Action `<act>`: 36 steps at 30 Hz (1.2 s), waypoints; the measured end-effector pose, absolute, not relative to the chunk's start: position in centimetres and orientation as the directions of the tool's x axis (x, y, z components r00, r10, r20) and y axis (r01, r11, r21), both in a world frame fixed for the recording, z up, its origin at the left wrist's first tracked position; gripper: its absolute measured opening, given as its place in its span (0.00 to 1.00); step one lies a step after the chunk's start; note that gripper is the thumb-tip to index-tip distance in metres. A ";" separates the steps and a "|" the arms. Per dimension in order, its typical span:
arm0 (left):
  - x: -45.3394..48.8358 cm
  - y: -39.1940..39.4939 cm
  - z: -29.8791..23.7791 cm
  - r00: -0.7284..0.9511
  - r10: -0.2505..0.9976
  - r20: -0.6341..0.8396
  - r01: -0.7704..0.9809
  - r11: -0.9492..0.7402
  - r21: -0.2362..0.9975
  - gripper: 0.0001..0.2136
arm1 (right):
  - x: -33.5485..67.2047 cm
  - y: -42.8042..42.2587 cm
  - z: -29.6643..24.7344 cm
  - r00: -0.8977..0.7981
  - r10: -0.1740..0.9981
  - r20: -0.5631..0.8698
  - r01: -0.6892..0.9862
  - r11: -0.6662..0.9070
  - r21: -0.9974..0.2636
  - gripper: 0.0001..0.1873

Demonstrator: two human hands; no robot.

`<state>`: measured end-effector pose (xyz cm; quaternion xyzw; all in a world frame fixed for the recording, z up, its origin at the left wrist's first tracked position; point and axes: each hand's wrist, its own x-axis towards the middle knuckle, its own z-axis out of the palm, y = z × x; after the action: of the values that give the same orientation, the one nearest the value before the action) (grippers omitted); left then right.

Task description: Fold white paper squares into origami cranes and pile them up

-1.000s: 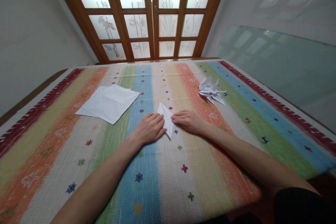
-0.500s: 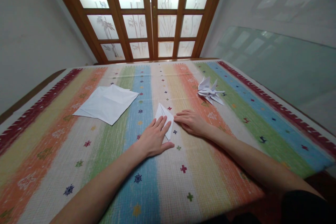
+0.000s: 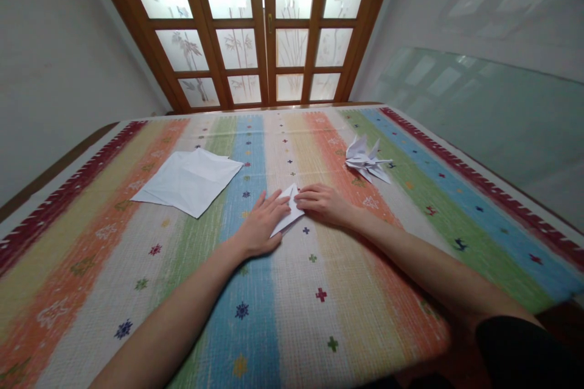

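Note:
A small folded white paper piece lies on the striped tablecloth in front of me. My left hand rests flat on its left part with fingers stretched out. My right hand lies at its right edge, fingertips pressed together on the paper's upper corner. Most of the paper is hidden under my left hand.
A larger creased white sheet lies at the left. A finished white paper crane stands at the right. Wooden-framed frosted glass doors rise beyond the table's far edge. A glass panel leans on the right wall.
The folded piece has turned from pointing away to lying slanted. My left hand opened from curled to flat on it, and my right fingers moved onto its upper corner.

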<state>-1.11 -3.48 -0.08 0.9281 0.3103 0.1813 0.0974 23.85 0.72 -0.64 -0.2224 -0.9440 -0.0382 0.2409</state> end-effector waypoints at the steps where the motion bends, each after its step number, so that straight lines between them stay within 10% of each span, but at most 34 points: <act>1: -1.5 -3.2 -0.1 0.722 0.627 0.292 0.560 -0.778 0.285 0.21 | 23.8 0.5 -0.5 -0.780 0.406 0.476 0.442 0.896 -0.041 0.09; 15: -2.1 -2.2 0.2 0.350 0.691 0.633 0.490 -0.711 0.505 0.11 | 22.2 -0.9 1.4 -0.586 0.663 0.465 0.551 0.747 -0.370 0.04; 30: -2.3 -2.1 -0.7 0.559 0.557 0.615 0.587 -0.789 0.181 0.14 | 22.5 -1.7 -0.3 -0.747 0.332 0.576 0.519 0.832 0.194 0.12; 36: -1.9 -2.3 -0.4 0.756 0.527 0.389 0.480 -0.850 0.217 0.15 | 23.3 -2.3 -1.1 -0.752 0.373 0.543 0.509 0.853 0.119 0.13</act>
<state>-1.90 -2.32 -0.43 0.9355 0.2690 0.2229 0.0520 23.32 -2.28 -1.14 -0.2379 -0.9268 -0.1306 0.2594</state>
